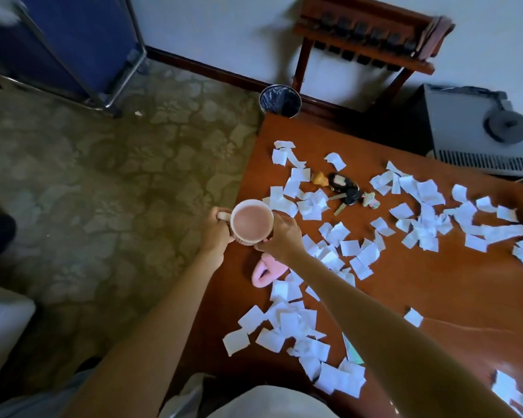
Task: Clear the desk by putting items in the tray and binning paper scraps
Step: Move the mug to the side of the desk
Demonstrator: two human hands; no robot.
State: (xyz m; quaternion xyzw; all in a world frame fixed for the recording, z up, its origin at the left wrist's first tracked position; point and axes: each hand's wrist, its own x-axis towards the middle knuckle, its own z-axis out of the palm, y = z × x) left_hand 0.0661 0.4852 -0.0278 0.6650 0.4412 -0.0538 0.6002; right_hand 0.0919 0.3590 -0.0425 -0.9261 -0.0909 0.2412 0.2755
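Note:
A pink mug (252,220) is held above the left edge of the brown desk (420,285). My left hand (216,233) grips its handle, and my right hand (283,233) holds its right side. Several white paper scraps (349,247) lie scattered over the desk. A bunch of keys with a black fob (346,188) lies among them, beside a small orange figure (320,178). Under my right forearm lies a pink object (267,271), partly hidden. No tray is in view.
A round bin with a dark liner (280,101) stands on the floor past the desk's far left corner. A grey machine (477,131) sits at the back right, a wooden rack (366,37) against the wall, and a blue cart (73,49) at far left.

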